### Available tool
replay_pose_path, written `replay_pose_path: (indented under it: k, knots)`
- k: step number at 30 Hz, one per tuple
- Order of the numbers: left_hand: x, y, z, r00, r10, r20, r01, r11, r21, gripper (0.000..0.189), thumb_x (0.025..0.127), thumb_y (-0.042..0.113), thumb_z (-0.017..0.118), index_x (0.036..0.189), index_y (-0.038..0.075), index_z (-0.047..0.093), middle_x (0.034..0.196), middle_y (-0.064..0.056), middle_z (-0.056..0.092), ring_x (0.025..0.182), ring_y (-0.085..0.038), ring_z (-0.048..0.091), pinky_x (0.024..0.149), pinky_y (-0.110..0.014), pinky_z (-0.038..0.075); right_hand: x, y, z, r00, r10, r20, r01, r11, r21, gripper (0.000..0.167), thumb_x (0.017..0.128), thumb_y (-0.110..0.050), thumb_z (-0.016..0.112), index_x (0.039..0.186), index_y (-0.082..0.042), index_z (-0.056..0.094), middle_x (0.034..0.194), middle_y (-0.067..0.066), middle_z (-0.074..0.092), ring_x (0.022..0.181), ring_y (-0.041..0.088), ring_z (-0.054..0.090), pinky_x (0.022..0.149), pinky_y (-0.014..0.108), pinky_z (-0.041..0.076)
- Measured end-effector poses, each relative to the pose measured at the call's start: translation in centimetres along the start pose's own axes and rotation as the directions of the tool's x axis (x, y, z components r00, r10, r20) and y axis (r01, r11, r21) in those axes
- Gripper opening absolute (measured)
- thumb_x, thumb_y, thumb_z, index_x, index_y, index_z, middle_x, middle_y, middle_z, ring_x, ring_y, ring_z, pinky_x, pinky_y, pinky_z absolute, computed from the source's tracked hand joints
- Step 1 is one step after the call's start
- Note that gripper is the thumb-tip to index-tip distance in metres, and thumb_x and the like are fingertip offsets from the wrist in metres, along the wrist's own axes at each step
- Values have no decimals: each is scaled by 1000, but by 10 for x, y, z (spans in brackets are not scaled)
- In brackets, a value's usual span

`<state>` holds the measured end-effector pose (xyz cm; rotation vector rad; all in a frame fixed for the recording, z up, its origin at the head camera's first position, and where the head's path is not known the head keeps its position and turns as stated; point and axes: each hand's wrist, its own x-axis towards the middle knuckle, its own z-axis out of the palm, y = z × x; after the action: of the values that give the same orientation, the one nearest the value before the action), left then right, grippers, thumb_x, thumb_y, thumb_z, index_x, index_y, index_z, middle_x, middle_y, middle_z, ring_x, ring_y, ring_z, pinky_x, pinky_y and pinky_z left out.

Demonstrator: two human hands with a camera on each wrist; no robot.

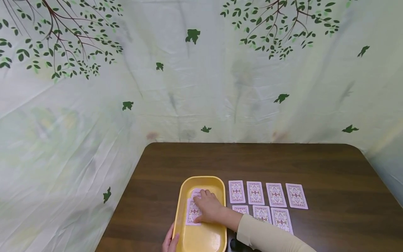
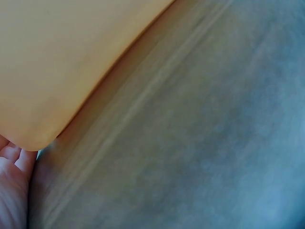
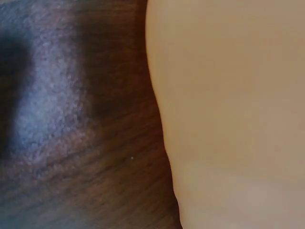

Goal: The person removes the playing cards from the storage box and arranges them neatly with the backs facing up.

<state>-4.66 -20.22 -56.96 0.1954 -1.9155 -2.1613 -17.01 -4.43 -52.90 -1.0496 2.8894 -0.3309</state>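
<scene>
Inside the yellow tray (image 1: 207,242) lie overlapping playing cards (image 1: 192,211), patterned backs up. My right hand (image 1: 210,209) reaches in from the right and holds a card there, thumb near its lower end and forefinger near its upper end. The other fingers extend over the card behind, and the hand hides part of both. At the tray's lower left side, my left hand (image 1: 171,240) grips the rim, thumb on the near side. In the left wrist view, part of the left hand (image 2: 14,179) shows beside a blurred tan surface. A close, pale surface fills much of the right wrist view.
Right of the tray, a back row of playing cards (image 1: 255,193) and a front row of playing cards (image 1: 261,213) lie face down on the brown table (image 1: 252,161). The right sleeve (image 1: 270,234) crosses the front row. A dark object (image 1: 237,245) sits below the forearm.
</scene>
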Motion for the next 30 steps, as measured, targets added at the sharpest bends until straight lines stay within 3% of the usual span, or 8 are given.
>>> replay_pose_path:
  k: [9, 14, 22, 30]
  knots:
    - [3, -3, -1, 998, 62, 7, -62, 998, 4, 53, 91, 0, 43, 109, 48, 57, 96, 19, 61, 77, -5, 59, 66, -18, 48, 6, 2, 2, 999, 17, -44, -14, 998, 66, 66, 55, -49, 82, 105, -11, 61, 88, 4, 45, 81, 18, 40, 68, 29, 37]
    - [1, -2, -1, 999, 40, 9, -40, 999, 8, 53, 91, 1, 43, 107, 49, 57, 96, 21, 60, 77, -4, 58, 66, -18, 48, 7, 2, 1, 998, 40, -42, -35, 993, 116, 64, 53, -43, 85, 103, -11, 61, 86, 3, 43, 78, 17, 36, 67, 27, 35]
    - [2, -5, -2, 993, 112, 33, -112, 994, 1, 58, 90, -3, 41, 111, 47, 57, 98, 21, 59, 77, -3, 58, 65, -17, 48, 8, 7, 0, 997, 63, -44, -54, 982, 183, 60, 56, -35, 86, 103, -9, 60, 86, 4, 42, 79, 18, 36, 68, 27, 35]
    - [2, -5, -2, 998, 60, 17, -60, 998, -11, 52, 89, 2, 44, 108, 48, 59, 96, 19, 61, 76, -5, 59, 64, -18, 48, 10, 8, 0, 995, 81, -53, -71, 984, 165, 73, 50, -37, 87, 110, -9, 58, 86, 4, 38, 81, 19, 37, 71, 28, 37]
